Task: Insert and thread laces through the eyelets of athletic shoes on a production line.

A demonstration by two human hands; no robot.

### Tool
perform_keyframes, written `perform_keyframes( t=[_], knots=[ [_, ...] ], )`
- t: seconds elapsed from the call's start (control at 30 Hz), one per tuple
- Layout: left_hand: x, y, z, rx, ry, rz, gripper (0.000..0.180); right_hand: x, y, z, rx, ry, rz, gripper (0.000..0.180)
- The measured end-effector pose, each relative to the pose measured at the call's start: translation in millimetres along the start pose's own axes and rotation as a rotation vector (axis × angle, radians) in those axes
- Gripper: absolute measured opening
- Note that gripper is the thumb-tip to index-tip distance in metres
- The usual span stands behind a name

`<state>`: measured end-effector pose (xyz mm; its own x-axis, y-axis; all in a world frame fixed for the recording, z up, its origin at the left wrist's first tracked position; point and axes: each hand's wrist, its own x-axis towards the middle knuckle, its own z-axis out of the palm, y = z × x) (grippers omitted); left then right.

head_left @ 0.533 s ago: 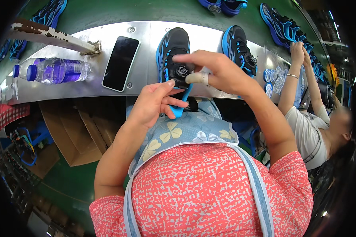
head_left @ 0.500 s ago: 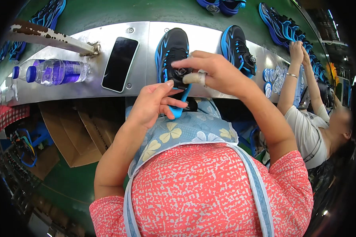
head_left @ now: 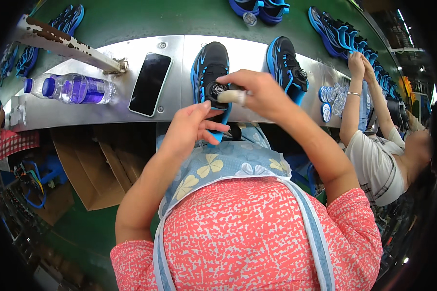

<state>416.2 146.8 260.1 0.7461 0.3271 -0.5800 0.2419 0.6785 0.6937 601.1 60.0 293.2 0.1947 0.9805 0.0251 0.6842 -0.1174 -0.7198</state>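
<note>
A black and blue sneaker (head_left: 212, 60) rests on the metal ledge in front of me, its toe pointing away. My left hand (head_left: 188, 127) grips it at the collar near the heel, thumb on top and fingers spread below. On the tongue is a round dial (head_left: 217, 89), pinched between the index finger and thumb of my right hand (head_left: 257, 93). A pale cover wraps the right thumb. The matching sneaker (head_left: 282, 60) stands to the right, with a similar dial on it, and neither hand touches it.
Left of the sneaker lies a phone (head_left: 151, 85), beside water bottles (head_left: 80, 88) and a rusty post (head_left: 73, 46). Round discs (head_left: 327, 94) sit at right, near a co-worker's hands (head_left: 361, 65). More sneakers (head_left: 332, 31) line the green surface. Cardboard boxes (head_left: 85, 167) stand below.
My right fingers have come down and closed on the sneaker's dial. My left hand keeps its hold at the collar. The whole view has shifted slightly.
</note>
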Motion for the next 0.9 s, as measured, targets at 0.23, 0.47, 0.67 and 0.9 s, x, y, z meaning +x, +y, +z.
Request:
perform_keyframes(
  t=[0.23,0.47,0.67,0.9],
  knots=[
    [-33.0,-5.6,27.5,1.118,0.044,0.76,0.06,-55.1,115.2,-103.1,0.209,0.493,0.604,0.053],
    [6.9,-26.6,68.9,1.493,0.054,0.723,0.069,-60.0,73.0,27.9,0.004,0.346,0.289,0.044],
    [56.8,53.6,15.0,1.256,0.208,0.938,0.023,-70.1,96.4,-15.9,0.606,0.256,0.513,0.036],
    [183.5,186.9,-22.3,1.681,0.928,1.208,0.009,-88.6,99.2,-6.1,0.56,0.089,0.615,0.03]
  ],
)
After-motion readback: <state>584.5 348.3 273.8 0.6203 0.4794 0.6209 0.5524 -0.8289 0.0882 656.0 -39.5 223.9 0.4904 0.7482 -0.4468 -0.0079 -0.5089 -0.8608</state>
